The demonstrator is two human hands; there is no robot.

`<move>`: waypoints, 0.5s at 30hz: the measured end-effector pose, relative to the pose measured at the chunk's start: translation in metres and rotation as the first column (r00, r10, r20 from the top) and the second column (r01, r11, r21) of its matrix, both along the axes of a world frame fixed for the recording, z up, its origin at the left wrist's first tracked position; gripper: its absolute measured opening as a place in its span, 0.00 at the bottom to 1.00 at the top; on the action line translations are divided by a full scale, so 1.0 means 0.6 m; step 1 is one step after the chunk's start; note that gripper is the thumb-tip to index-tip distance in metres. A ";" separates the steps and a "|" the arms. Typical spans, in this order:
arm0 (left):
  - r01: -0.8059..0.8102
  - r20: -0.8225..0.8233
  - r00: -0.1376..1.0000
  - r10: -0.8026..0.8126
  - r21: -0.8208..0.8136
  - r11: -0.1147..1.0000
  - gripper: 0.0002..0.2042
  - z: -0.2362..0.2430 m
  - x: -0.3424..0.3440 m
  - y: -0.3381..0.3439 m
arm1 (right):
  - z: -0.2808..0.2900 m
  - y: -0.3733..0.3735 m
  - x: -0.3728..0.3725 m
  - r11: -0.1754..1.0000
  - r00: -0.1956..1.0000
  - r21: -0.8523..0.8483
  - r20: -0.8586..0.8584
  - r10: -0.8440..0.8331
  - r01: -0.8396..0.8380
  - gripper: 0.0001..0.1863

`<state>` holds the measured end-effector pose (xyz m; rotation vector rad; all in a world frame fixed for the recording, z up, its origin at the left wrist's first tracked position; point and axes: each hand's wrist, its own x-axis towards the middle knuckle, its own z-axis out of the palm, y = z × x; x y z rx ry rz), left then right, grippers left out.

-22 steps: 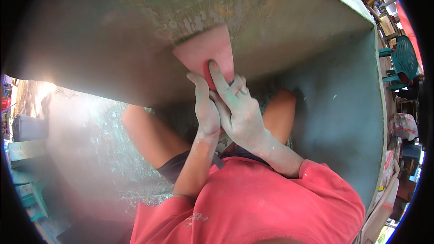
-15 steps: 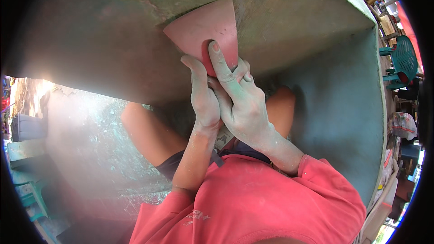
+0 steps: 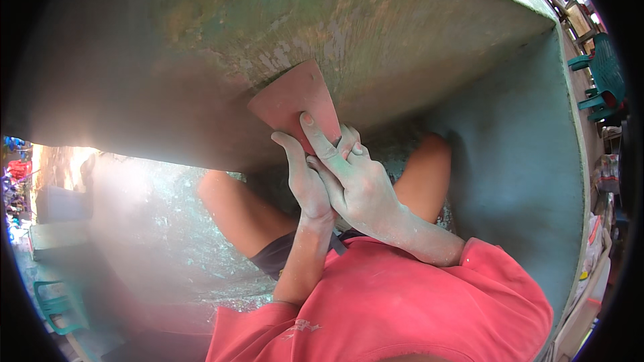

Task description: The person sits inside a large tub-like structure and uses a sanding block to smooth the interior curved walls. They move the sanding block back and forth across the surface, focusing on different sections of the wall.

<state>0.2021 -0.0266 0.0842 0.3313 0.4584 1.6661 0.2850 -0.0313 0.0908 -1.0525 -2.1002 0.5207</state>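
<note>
A wide, flared reddish scraper [image 3: 300, 97] rests with its broad edge against the mottled, plastered wall [image 3: 416, 47] in front of me. My dust-coated right hand [image 3: 365, 191] is closed round its narrow lower end, one finger stretched along the face of the blade. Pressed against the right hand, my left hand [image 3: 308, 188] supports the scraper from the left, its thumb pointing up beside the blade. The handle itself is hidden by my fingers. Pale scraped streaks [image 3: 278, 57] mark the wall just beyond the blade's edge.
A blue-grey side wall [image 3: 516, 154] stands close on my right. My bare knees are bent on both sides of my hands, over a pale, speckled floor [image 3: 161, 208]. Outside the right wall is a green plastic chair [image 3: 606, 74]; another green chair [image 3: 57, 305] is at lower left.
Both hands and the scraper have come down the wall toward me, and the blade tilts more to the left. More streaked wall shows above it. The whole view has shifted slightly.
</note>
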 end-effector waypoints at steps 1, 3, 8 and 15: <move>0.004 -0.006 1.000 -0.004 -0.001 1.000 0.34 0.000 -0.003 0.000 | 0.001 0.002 0.001 1.000 1.000 0.005 -0.011 0.015 -0.015 0.34; 0.013 -0.016 1.000 -0.013 -0.006 1.000 0.34 0.004 -0.010 0.006 | 0.012 0.012 -0.001 0.999 0.998 0.016 -0.034 0.044 -0.044 0.34; 0.011 -0.027 1.000 -0.008 0.116 0.993 0.34 0.041 -0.014 0.018 | 0.035 0.019 -0.004 0.995 0.995 -0.036 -0.044 0.089 -0.091 0.35; 0.043 -0.038 0.998 -0.040 0.092 0.995 0.33 -0.005 -0.021 0.009 | 0.007 0.016 -0.005 0.996 0.998 0.080 -0.048 0.038 -0.034 0.35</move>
